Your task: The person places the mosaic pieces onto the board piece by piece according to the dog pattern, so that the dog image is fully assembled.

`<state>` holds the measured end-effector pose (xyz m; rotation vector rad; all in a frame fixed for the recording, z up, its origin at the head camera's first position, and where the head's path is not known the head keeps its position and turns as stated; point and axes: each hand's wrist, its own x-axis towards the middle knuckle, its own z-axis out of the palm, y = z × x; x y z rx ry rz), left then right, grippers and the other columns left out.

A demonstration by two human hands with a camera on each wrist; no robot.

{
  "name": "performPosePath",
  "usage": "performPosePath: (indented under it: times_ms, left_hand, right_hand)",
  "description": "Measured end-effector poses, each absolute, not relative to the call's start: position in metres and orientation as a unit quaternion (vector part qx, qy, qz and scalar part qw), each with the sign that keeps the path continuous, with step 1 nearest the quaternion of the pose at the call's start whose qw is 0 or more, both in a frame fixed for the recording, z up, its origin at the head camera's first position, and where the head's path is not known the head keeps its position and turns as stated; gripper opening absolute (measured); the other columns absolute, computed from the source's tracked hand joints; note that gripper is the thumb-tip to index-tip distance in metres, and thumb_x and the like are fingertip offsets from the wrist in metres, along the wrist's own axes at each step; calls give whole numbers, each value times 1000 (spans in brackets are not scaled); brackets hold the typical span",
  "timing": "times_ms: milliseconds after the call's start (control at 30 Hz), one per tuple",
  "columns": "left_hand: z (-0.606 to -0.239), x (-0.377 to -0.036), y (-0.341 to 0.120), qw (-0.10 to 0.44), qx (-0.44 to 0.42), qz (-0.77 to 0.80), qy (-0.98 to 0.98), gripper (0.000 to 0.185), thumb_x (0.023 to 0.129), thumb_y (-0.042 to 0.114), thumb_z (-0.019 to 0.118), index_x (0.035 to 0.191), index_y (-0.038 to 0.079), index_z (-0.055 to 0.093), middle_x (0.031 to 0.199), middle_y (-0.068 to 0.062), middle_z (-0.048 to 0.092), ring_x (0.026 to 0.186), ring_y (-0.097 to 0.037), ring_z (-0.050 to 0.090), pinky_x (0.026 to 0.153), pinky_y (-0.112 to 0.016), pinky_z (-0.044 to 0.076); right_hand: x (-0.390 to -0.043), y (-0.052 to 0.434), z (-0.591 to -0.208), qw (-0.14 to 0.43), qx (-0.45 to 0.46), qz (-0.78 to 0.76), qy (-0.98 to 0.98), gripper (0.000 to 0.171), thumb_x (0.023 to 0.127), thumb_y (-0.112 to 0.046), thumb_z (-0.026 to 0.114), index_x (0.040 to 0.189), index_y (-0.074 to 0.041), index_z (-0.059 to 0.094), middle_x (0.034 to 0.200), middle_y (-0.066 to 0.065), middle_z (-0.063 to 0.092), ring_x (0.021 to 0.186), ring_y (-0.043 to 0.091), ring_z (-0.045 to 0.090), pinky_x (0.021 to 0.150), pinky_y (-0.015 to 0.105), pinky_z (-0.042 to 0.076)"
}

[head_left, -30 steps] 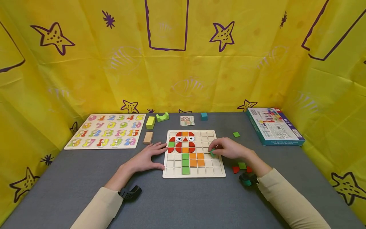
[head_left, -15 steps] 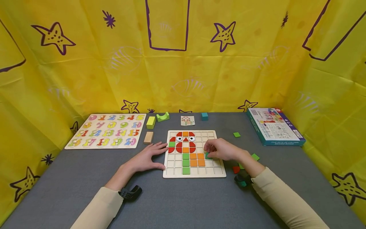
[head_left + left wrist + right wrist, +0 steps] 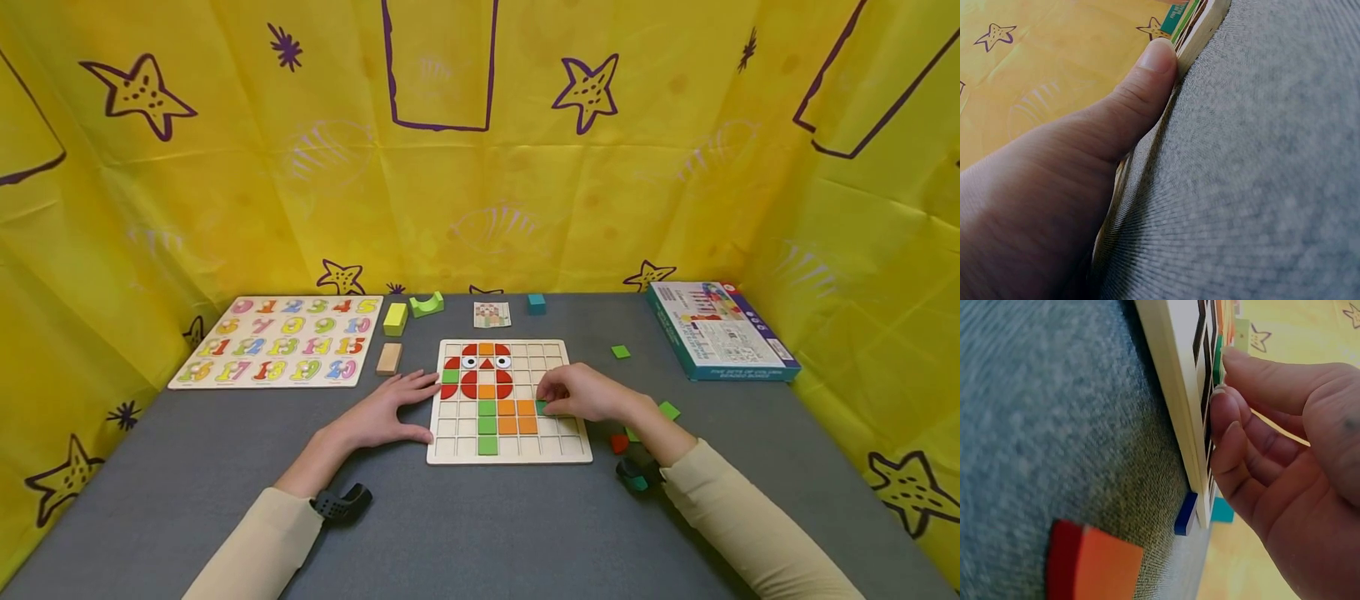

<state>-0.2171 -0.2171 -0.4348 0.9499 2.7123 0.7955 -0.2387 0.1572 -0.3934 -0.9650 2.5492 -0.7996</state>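
A wooden grid board (image 3: 512,460) lies on the grey table, with red, orange, green and eye-marked tiles set in its cells. My left hand (image 3: 378,417) rests along the board's left edge, fingers extended; in the left wrist view the thumb (image 3: 1141,87) presses the board's side. My right hand (image 3: 588,393) is over the right part of the board. Its thumb and fingertips pinch a green square tile (image 3: 541,407), just right of the orange squares (image 3: 527,425). In the right wrist view that tile's edge (image 3: 1218,360) stands at the fingertips, against the grid.
Loose green tiles (image 3: 670,411) and a red tile (image 3: 618,444) lie by the right forearm; another green tile (image 3: 620,352) sits farther back. Behind the board are a picture card (image 3: 491,315) and blocks (image 3: 395,320). A number puzzle (image 3: 273,343) lies left, a game box (image 3: 723,331) right.
My right hand has moved left and slightly nearer with the green tile, to the cell beside the orange squares. For the last half second it has stayed there. The left hand keeps its place.
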Motion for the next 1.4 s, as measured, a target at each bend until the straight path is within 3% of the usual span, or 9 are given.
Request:
performPosePath:
  times_ms: [500,1000,1400]
  left_hand:
    - [-433,-217,-216,81,316,266,907,89,83,56,78,153,11,46,162,-6,34,151,-36,18,120,-59,9]
    - [-435,-216,-216,86,315,263,908,90,83,58,77,153,12,46,162,-5,33,151,-35,18,120,-58,9]
    - [-435,-217,-217,85,310,257,911,92,81,60,77,154,14,45,162,-2,32,152,-31,18,121,-55,8]
  right_hand:
    - [-242,165,-392,145,-331,-285,888,13,91,-10,76,103,-8,71,83,-4,61,78,15,55,70,29,50]
    - [-241,225,-385,116,-284,-311,900,21,93,-11,75,111,-4,69,94,-1,66,84,18,60,78,34,54]
    - [-223,262,-385,151,-267,-312,899,25,92,-15,76,113,-4,68,94,-1,64,86,20,58,78,28,53]
